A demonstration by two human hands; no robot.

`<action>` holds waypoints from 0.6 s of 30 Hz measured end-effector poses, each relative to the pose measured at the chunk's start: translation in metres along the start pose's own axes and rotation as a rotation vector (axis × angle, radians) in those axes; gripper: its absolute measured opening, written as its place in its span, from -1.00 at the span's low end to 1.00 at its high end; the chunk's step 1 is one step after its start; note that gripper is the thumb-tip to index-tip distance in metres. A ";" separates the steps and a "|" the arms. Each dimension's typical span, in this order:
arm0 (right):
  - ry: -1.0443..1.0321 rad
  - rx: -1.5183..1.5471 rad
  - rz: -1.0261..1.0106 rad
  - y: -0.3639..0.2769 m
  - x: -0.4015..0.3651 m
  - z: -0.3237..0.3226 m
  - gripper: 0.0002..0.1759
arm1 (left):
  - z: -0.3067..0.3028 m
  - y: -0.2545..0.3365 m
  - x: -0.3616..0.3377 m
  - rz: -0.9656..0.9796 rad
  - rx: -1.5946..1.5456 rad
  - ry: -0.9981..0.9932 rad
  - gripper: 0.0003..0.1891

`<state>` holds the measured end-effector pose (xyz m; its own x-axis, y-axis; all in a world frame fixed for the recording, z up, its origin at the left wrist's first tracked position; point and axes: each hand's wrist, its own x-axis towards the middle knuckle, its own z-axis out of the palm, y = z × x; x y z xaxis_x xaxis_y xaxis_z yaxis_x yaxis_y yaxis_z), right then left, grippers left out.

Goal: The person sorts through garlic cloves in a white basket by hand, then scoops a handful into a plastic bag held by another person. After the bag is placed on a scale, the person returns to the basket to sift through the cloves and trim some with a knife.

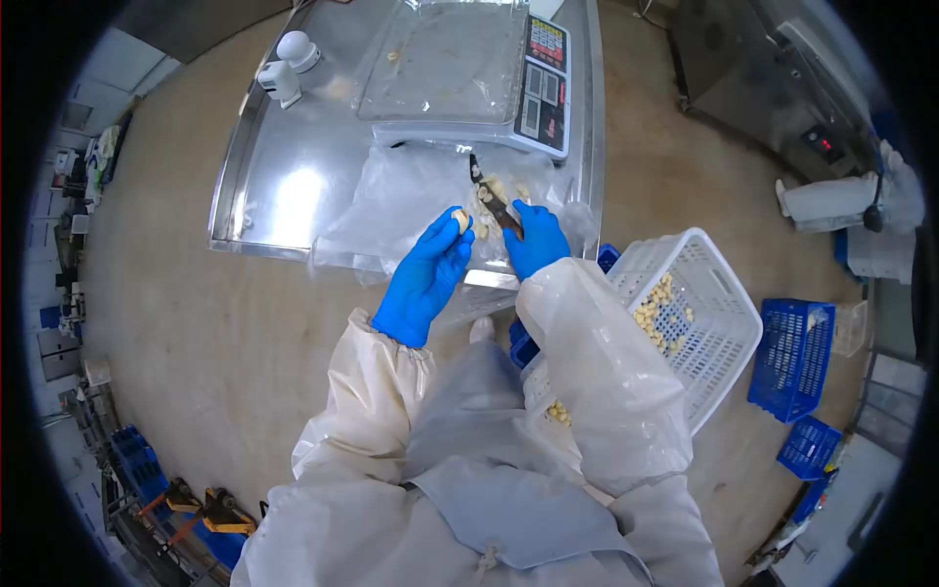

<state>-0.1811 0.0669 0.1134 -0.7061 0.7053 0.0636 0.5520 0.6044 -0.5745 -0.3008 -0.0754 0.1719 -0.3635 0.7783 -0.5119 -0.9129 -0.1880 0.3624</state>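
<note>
Between the fingertips of my left hand point(423, 279), in a blue glove, is a small round pale-yellow piece point(461, 221) that looks like a peeled chestnut. My right hand point(538, 240), also gloved in blue, is closed on the brown end of a knife point(497, 207). Its dark, narrow tip points away from me over the table. Pale scraps point(483, 217) lie around the knife on a clear plastic sheet point(377, 210), just beyond both hands.
A scale point(543, 135) with a plastic-covered pan stands behind the sheet on the steel table point(264, 186). White devices point(282, 82) sit at its left. Right of me, a white crate point(719, 328) holds several pale pieces, with blue crates point(787, 357) beyond. Steel equipment point(773, 88) stands far right.
</note>
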 end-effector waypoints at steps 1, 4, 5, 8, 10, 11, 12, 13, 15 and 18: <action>-0.077 -0.088 0.045 -0.005 0.006 -0.003 -0.55 | -0.004 0.003 0.005 -0.004 -0.004 0.001 -0.67; -0.270 -0.110 0.146 -0.013 0.014 -0.011 -0.48 | -0.011 0.008 0.016 -0.017 -0.002 0.024 -0.67; -0.293 -0.116 0.149 -0.015 0.014 -0.011 -0.50 | -0.013 0.008 0.019 -0.024 -0.006 0.042 -0.67; -0.197 -0.085 0.127 -0.012 0.010 -0.009 -0.56 | -0.016 0.011 0.032 -0.030 -0.010 0.073 -0.67; -0.083 0.148 0.195 -0.019 -0.001 -0.021 -0.61 | -0.017 0.014 0.038 -0.023 -0.009 0.074 -0.67; -0.024 0.266 0.229 -0.024 -0.008 -0.028 -0.64 | -0.015 0.014 0.041 -0.015 -0.013 0.088 -0.67; 0.083 0.285 0.230 -0.017 -0.017 -0.020 -0.58 | -0.014 0.014 0.043 -0.009 -0.016 0.103 -0.67; 0.031 0.444 0.288 -0.020 -0.024 -0.024 -0.56 | -0.013 0.015 0.045 -0.004 -0.020 0.118 -0.67; -0.068 0.765 0.403 -0.033 -0.037 -0.042 -0.52 | -0.010 0.015 0.047 -0.020 -0.024 0.128 -0.69; -0.132 0.795 0.444 -0.051 -0.053 -0.057 -0.48 | -0.026 0.014 0.058 -0.102 -0.082 0.032 -0.72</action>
<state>-0.1468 0.0197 0.1863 -0.5744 0.7341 -0.3622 0.3512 -0.1786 -0.9191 -0.3400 -0.0482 0.1274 -0.2726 0.7768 -0.5677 -0.9570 -0.1584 0.2428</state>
